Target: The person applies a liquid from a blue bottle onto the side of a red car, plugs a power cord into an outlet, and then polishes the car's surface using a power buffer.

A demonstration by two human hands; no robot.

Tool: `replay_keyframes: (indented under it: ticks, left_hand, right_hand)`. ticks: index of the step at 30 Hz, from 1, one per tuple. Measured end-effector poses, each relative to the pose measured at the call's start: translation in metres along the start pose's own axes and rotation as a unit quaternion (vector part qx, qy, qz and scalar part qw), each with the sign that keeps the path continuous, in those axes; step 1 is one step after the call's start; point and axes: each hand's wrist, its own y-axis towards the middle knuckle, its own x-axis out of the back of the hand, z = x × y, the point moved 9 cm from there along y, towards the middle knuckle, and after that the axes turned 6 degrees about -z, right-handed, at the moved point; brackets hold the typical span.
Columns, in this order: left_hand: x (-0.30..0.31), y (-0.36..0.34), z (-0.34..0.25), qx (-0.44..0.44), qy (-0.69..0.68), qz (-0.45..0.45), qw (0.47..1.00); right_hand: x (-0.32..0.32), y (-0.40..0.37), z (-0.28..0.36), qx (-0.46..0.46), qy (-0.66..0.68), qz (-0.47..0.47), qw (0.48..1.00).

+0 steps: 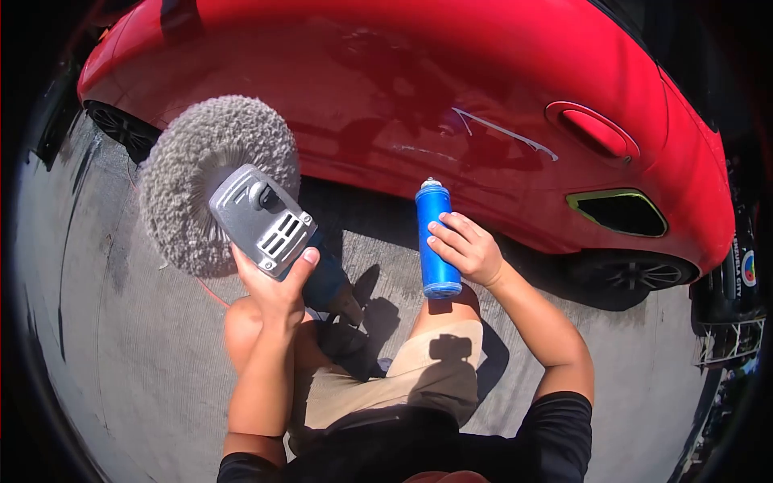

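Note:
My left hand (274,288) is wrapped round a power polisher (256,216) with a silver vented housing. A large round grey wool pad (173,185) fills its far end and overlaps the lower side of the red car (354,88) in this view. In my right hand (473,251) a blue squeeze bottle (431,229) stands nearly upright, its pale nozzle towards the car. Just beyond the bottle, a pale streak of liquid (507,135) bends across the red panel. A fainter whitish smear lies to its left.
Wheels sit at both ends of the car, the right wheel (632,274) closer to me. A side vent (618,212) edged in yellow-green tape lies above it. Grey concrete (137,354) spreads underfoot. A thin red cord (211,292) runs near my left leg.

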Motion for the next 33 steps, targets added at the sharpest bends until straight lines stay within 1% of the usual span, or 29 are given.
replay_keyframes:
  ticks: [2, 4, 6, 8, 9, 12, 13, 16, 17, 18, 20, 21, 22, 24, 27, 31, 33]
  left_hand:
    - [0.000, -0.001, -0.002, 0.001, 0.004, -0.004, 1.000]
    - [0.000, -0.001, -0.002, 0.010, 0.002, -0.005, 1.000]
    - [0.000, -0.001, -0.001, 0.007, -0.012, -0.006, 1.000]
    - [0.000, -0.001, 0.000, 0.010, -0.018, -0.003, 1.000]
    - [-0.001, -0.001, 0.001, 0.010, -0.023, -0.002, 1.000]
    - [-0.004, -0.002, 0.002, 0.044, -0.037, 0.002, 0.998]
    - [-0.004, -0.002, 0.001, 0.036, -0.028, 0.003, 0.999]
    - [-0.003, 0.000, -0.002, 0.026, -0.037, 0.003, 0.999]
    - [0.000, -0.001, 0.001, 0.022, -0.023, 0.000, 0.999]
    - [0.000, 0.000, 0.000, 0.025, -0.023, 0.003, 0.999]
    - [0.000, -0.001, -0.001, 0.037, -0.023, 0.010, 0.999]
    - [0.000, -0.001, 0.001, 0.038, -0.042, 0.010, 0.998]
    - [0.001, -0.002, 0.003, 0.045, -0.038, 0.011, 0.998]
    - [0.001, -0.002, 0.005, 0.059, -0.028, 0.010, 0.998]
    - [-0.003, 0.001, 0.005, 0.049, -0.045, 0.004, 0.998]
    - [-0.006, 0.002, 0.005, 0.060, -0.031, 0.010, 0.998]
    - [-0.005, 0.003, 0.010, 0.050, -0.026, 0.009, 0.998]
  right_hand:
    - [-0.028, 0.018, 0.005, 0.059, 0.003, 0.005, 0.998]
    - [-0.027, 0.027, -0.004, 0.060, -0.015, 0.008, 0.998]
    - [-0.010, 0.021, -0.017, 0.037, -0.006, 0.009, 0.999]
    - [0.010, 0.010, -0.021, 0.014, -0.041, 0.021, 0.999]
    - [0.014, 0.005, -0.022, -0.008, -0.044, 0.049, 0.998]
    - [0.021, 0.004, -0.006, 0.001, -0.029, 0.070, 0.997]
    - [0.017, 0.006, 0.001, 0.016, -0.026, 0.088, 0.996]
    - [0.015, 0.028, 0.024, 0.048, -0.017, 0.070, 0.996]
    - [0.020, 0.037, 0.032, 0.050, 0.003, 0.051, 0.997]
    - [0.031, 0.051, 0.044, 0.081, 0.000, 0.009, 0.997]
    - [0.045, 0.073, 0.058, 0.118, 0.052, -0.035, 0.991]
    - [0.047, 0.078, 0.051, 0.103, 0.069, -0.039, 0.991]
    - [0.043, 0.079, 0.032, 0.059, 0.072, -0.042, 0.995]
    - [0.035, 0.067, -0.014, -0.059, 0.082, -0.083, 0.991]
    - [0.026, 0.057, -0.040, -0.048, 0.034, -0.059, 0.997]
    - [0.032, 0.034, -0.042, -0.039, -0.019, -0.017, 0.999]
    - [0.049, 0.011, -0.046, -0.079, -0.027, -0.051, 0.995]
